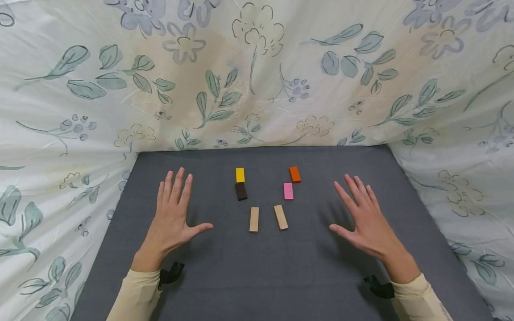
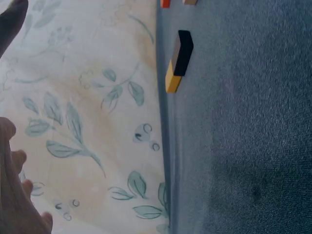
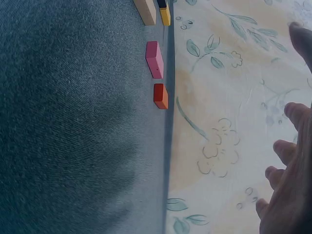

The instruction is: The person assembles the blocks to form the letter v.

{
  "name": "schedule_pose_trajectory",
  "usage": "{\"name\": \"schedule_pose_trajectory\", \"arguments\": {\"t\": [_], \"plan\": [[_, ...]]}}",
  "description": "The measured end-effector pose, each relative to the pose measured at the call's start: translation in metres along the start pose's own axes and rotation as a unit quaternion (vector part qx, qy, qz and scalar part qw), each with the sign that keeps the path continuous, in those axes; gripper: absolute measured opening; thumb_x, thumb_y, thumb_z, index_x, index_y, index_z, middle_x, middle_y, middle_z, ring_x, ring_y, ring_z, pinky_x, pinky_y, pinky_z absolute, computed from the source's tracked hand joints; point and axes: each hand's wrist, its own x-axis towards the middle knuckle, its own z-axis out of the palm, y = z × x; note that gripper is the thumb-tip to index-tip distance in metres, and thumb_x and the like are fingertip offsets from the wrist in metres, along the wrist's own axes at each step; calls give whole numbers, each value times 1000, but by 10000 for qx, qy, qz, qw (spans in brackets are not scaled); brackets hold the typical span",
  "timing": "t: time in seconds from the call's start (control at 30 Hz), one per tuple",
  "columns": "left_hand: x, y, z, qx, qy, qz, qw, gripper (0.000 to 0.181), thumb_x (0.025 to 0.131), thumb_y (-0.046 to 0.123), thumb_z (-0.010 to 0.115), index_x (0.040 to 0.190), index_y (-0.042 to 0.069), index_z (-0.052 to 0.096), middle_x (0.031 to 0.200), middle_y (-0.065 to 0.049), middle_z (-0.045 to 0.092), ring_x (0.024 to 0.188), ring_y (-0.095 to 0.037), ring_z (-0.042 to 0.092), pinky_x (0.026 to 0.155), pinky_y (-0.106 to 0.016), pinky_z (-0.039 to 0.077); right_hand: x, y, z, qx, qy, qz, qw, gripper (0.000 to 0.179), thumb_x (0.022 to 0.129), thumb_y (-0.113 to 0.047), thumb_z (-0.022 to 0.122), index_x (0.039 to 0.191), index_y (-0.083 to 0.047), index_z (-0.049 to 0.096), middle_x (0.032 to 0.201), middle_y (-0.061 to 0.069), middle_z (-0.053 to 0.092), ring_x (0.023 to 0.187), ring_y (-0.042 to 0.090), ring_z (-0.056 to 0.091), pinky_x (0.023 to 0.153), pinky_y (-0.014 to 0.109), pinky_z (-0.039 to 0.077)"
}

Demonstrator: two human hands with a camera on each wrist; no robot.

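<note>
Fingers spread and thumb out, my left hand (image 1: pixel 172 218) hovers over the left part of the dark table, holding nothing. On the right side my right hand (image 1: pixel 367 223) is likewise spread, above its own shadow. Between them lie small blocks. A yellow block (image 1: pixel 239 174) meets a black block (image 1: pixel 241 191) end to end. Farther right an orange block (image 1: pixel 295 174) lies just behind a pink block (image 1: pixel 288 191). Closer to me are two plain wooden blocks, one straight (image 1: pixel 254 220) and one tilted (image 1: pixel 281 217).
The grey cloth-covered table (image 1: pixel 257 267) ends at the back against a hanging floral curtain (image 1: pixel 257 89), which also closes off both sides. Dark straps, a left strap (image 1: pixel 171 273) and a right strap (image 1: pixel 379 287), sit at the wrists.
</note>
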Motion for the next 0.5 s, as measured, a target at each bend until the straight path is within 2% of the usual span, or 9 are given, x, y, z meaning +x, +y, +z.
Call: {"name": "schedule_pose_trajectory", "arguments": {"t": [0.1,0.17,0.27,0.33,0.4,0.5], "plan": [[0,-1,1,-261,-145,-83,9995,132,85,100,42,174,4,17,179,-18,14,164,-45,8,128,-67,7,-1,0,0,395,-89,204,9990,101,95,-53,80,174,-19,28,180,12,17,163,46,11,127,69,8],[1,-1,2,-677,-367,-253,9967,131,85,94,56,174,6,17,180,-15,15,164,-41,11,127,-69,14,-1,1,-1,802,-195,451,9956,104,93,-38,87,175,-22,26,180,10,17,163,44,12,123,76,15],[4,0,5,-1449,-697,-580,9853,130,81,71,86,175,12,18,179,-11,18,163,-37,15,121,-74,26,-1,0,-1,1292,-262,804,9880,107,90,-24,91,175,-28,26,180,6,19,163,40,16,113,81,27],[6,2,8,-1871,-850,-786,9755,130,77,52,97,176,18,18,179,-9,20,163,-36,18,118,-75,30,2,-2,-1,1429,-304,943,9848,107,89,-23,92,174,-30,27,179,3,22,162,38,22,110,80,31],[9,4,11,-2180,-909,-881,9677,129,76,38,100,175,19,21,178,-10,22,161,-37,22,117,-76,31,5,-4,1,1488,-373,1024,9829,106,89,-24,93,174,-31,29,177,3,26,160,38,27,109,79,34],[12,8,15,-2418,-981,-943,9607,125,76,35,100,175,22,24,177,-10,24,160,-37,26,118,-75,31,10,-7,4,1541,-503,1029,9814,104,88,-25,93,173,-31,32,174,5,32,156,40,33,109,78,35]]}}
